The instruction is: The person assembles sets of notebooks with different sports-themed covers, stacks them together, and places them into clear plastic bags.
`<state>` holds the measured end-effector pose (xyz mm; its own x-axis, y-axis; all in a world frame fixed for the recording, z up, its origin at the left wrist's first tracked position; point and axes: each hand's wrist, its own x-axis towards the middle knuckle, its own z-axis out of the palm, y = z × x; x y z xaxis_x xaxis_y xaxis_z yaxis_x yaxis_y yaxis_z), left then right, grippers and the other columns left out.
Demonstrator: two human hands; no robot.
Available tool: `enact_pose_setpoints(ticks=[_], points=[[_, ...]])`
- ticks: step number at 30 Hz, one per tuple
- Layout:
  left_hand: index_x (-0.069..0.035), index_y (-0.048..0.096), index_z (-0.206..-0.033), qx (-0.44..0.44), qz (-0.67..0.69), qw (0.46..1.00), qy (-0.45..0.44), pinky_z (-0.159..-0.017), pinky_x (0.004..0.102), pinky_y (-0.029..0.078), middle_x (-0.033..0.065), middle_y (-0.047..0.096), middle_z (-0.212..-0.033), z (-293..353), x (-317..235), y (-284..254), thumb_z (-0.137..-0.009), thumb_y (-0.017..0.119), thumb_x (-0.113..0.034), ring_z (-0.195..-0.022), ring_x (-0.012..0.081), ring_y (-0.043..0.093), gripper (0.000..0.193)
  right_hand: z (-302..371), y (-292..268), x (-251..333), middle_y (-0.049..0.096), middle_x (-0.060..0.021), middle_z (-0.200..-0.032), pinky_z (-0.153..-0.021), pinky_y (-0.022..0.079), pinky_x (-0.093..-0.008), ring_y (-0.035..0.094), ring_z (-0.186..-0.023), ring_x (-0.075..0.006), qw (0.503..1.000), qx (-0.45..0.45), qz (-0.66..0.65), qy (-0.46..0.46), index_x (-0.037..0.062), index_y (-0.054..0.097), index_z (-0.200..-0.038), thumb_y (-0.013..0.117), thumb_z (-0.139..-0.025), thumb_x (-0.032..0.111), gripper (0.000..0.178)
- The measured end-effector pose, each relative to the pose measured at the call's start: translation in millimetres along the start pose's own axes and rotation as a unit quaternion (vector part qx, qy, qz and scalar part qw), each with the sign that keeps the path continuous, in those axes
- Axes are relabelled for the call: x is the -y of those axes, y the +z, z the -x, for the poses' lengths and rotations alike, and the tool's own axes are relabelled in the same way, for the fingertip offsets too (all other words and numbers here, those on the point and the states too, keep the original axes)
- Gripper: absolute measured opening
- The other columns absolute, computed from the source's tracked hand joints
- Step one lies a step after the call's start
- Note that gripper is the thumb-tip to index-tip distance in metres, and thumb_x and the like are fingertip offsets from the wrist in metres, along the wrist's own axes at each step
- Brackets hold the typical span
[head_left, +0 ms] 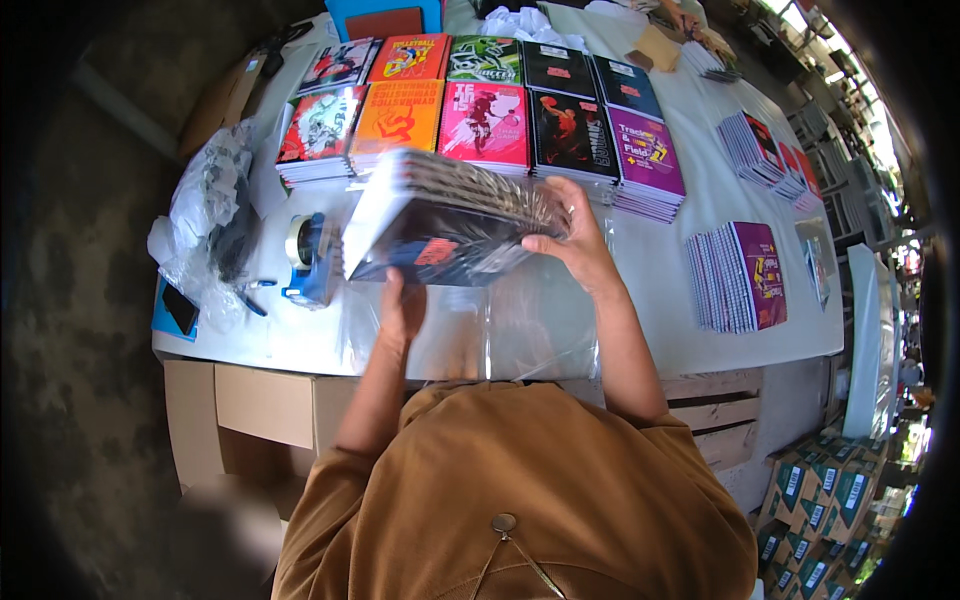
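A thick stack of spiral notebooks (450,225) with a dark cover showing is tilted above the near part of the table, slightly smeared by motion. My left hand (402,308) grips its lower left edge, thumb against the dark cover and the other fingers hidden. On the right end, my right hand (572,235) is closed around the stack by its spiral bindings. Below the stack, clear plastic film (490,335) lies flat on the table. Just beyond it stand two rows of notebook piles, among them a pink one (484,125) and a purple one (648,155).
Left of the stack are a blue tape dispenser (312,262) and crumpled clear plastic (205,205). More purple notebooks (755,275) stand at the table's right. An open cardboard box (265,405) sits under the front edge. Another person's hand (682,17) shows at the far right.
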<state>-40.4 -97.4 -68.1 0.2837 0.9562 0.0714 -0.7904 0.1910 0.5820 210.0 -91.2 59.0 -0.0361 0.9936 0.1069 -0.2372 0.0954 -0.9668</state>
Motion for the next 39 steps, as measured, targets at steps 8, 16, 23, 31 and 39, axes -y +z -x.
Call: enact_pose_setpoints(ticks=[8, 16, 23, 31, 39], points=[[-0.004, 0.058, -0.087, 0.082, -0.567, 0.754, 0.321, -0.079, 0.0335, 0.043, 0.0081, 0.059, -0.087, -47, -74, 86, -0.067, 0.079, -0.015, -0.087, 0.0191, 0.056, 0.031, -23, 27, -27, 0.06, -0.0075, -0.087, -0.079, 0.044, -0.0288, 0.057, -0.086, -0.0145, 0.907, 0.048, 0.252, -0.333, 0.0028, 0.061, -0.089, 0.074, -0.076, 0.013, 0.021], [-0.002, 0.053, -0.102, -0.069, -0.486, 0.73, 0.476, -0.053, 0.019, 0.036, 0.0013, 0.051, -0.077, -78, -130, 133, -0.09, 0.057, -0.024, -0.06, 0.0059, 0.044, 0.025, -24, 62, 58, 0.057, -0.0075, -0.072, -0.055, 0.041, -0.0253, 0.051, -0.059, -0.0134, 0.841, -0.16, 0.008, -0.517, 0.0043, 0.058, -0.077, 0.052, -0.091, 0.024, 0.025], [0.001, 0.024, -0.14, -0.006, -0.485, 0.844, 0.23, -0.1, 0.0347, 0.03, 0.0166, 0.038, -0.134, -31, -86, 60, -0.095, 0.038, -0.044, -0.119, 0.0253, 0.04, 0.065, 41, 69, -37, 0.057, -0.0143, -0.113, -0.091, 0.04, -0.0431, 0.053, -0.104, -0.0298, 0.763, 0.173, 0.471, -0.408, 0.0036, 0.049, -0.126, 0.052, -0.089, 0.038, 0.051], [0.001, 0.052, -0.123, -0.145, -0.646, 0.711, 0.235, -0.102, 0.0387, 0.033, 0.0248, 0.044, -0.132, 0, -37, 100, -0.09, 0.056, -0.019, -0.124, 0.0365, 0.042, 0.039, -20, 80, -18, 0.046, -0.0199, -0.131, -0.106, 0.025, -0.0473, 0.039, -0.126, -0.0323, 0.741, 0.038, 0.625, -0.244, -0.0035, 0.048, -0.123, 0.046, -0.091, 0.029, 0.046], [-0.008, 0.057, -0.122, -0.049, -0.874, 0.427, 0.228, -0.108, 0.0436, 0.017, 0.0056, 0.052, -0.131, -6, -33, 130, -0.088, 0.056, -0.017, -0.126, 0.027, 0.042, 0.035, 7, 60, -22, 0.034, -0.0257, -0.137, -0.104, 0.022, -0.045, 0.029, -0.13, -0.0391, 0.837, -0.276, 0.37, -0.293, -0.0052, 0.038, -0.13, 0.057, -0.083, 0.015, 0.055]])
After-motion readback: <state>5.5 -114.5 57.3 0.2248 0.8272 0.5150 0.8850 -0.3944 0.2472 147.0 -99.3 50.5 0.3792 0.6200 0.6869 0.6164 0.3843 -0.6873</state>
